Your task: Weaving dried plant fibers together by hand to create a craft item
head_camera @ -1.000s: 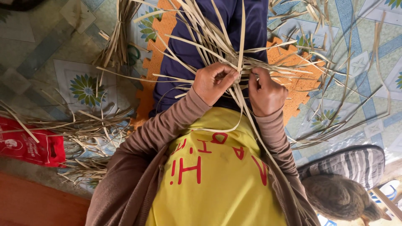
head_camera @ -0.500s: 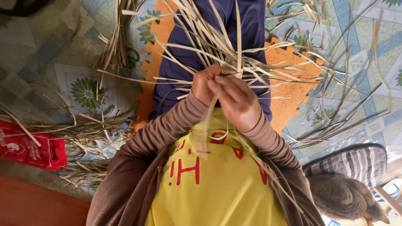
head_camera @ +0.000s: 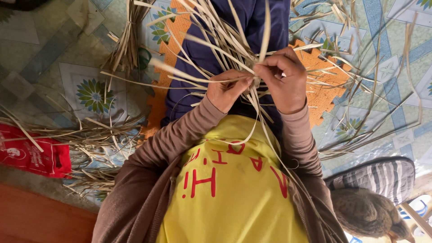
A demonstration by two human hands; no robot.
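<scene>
Flat, dry, tan strips (head_camera: 234, 49) fan out stiff and thin from a tangled knot at the picture's centre, over a lap in dark blue cloth (head_camera: 211, 58). The left hand (head_camera: 227, 90) is clenched on the strips at the knot, thumb and fingers pinched shut. The right hand (head_camera: 283, 81), just at 3 o'clock of it and touching it at the fingertips, pinches one upright strip between thumb and forefinger. An orange foam mat (head_camera: 326, 92) with toothed edges lies under the lap on a patterned vinyl floor (head_camera: 40, 58). More loose strips lie in a heap (head_camera: 90, 139) at 9 o'clock, beside a red plastic bag (head_camera: 33, 155). A furry animal (head_camera: 366, 211) sits at 4 o'clock, partly cut off. The weave inside the knot is hidden by the fingers.
</scene>
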